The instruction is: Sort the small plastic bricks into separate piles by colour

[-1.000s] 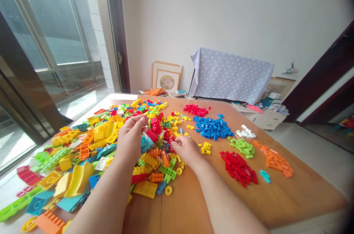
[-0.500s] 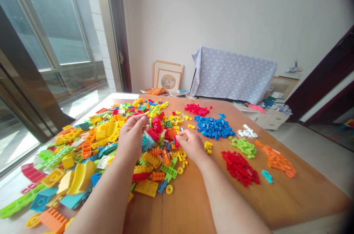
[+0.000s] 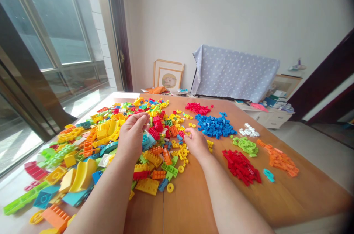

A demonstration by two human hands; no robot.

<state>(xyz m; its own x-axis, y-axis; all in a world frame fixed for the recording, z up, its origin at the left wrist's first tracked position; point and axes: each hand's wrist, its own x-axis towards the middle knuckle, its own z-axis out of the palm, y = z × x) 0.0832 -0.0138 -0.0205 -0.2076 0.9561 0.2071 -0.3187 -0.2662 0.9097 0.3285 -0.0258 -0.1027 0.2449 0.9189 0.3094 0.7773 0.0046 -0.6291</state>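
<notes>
My left hand (image 3: 134, 132) hovers over the big heap of mixed building bricks (image 3: 110, 130), thumb and forefinger pinched together. Whatever is between those fingertips is too small to make out. At the heap's right edge is my right hand (image 3: 197, 142), its fingers closed at a small red brick (image 3: 181, 134). Small yellow bricks (image 3: 182, 154) lie just below its fingertips, with a yellow ring (image 3: 181, 169) nearer to me. Between the hands lie a larger red brick (image 3: 158, 124) and a dark green brick (image 3: 168, 123).
Sorted piles lie to the right: blue bricks (image 3: 215, 126), red bricks (image 3: 242, 166), lime green bricks (image 3: 245, 145), white bricks (image 3: 249, 130), orange bricks (image 3: 280, 159), turquoise pieces (image 3: 269, 175). Another red pile (image 3: 198, 108) sits farther back. A dotted cloth (image 3: 235, 73) hangs beyond the table.
My right hand has moved slightly right, away from the heap, and the small red brick at its fingertips has shifted with it. My left hand stays nearly still.
</notes>
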